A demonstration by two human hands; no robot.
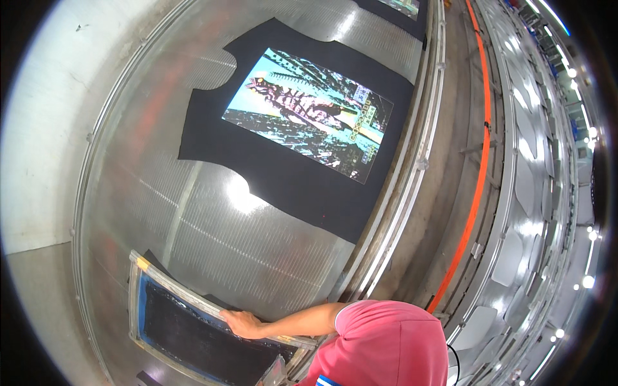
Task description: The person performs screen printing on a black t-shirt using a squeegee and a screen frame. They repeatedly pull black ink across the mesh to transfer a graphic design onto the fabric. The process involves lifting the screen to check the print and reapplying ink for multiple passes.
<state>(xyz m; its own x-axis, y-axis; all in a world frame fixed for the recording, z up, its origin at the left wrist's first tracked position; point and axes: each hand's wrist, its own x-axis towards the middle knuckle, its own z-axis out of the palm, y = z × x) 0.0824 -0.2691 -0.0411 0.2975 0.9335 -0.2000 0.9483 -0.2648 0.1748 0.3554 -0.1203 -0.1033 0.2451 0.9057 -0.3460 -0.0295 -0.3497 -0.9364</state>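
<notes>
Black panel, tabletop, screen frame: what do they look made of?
Black panel: probably fabric, matte; garment-like cut, no glare. Tabletop: glossy, ribbed, maybe metal or plastic; bright glare. Screen frame: dull, pale, stained; wood or metal, can't tell.

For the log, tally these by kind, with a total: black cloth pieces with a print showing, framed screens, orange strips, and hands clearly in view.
Printed black cloth pieces: 2 (one fully in view, one cut off at the top edge)
Framed screen: 1
Orange strip: 1
Hand: 1
Total: 5
</notes>
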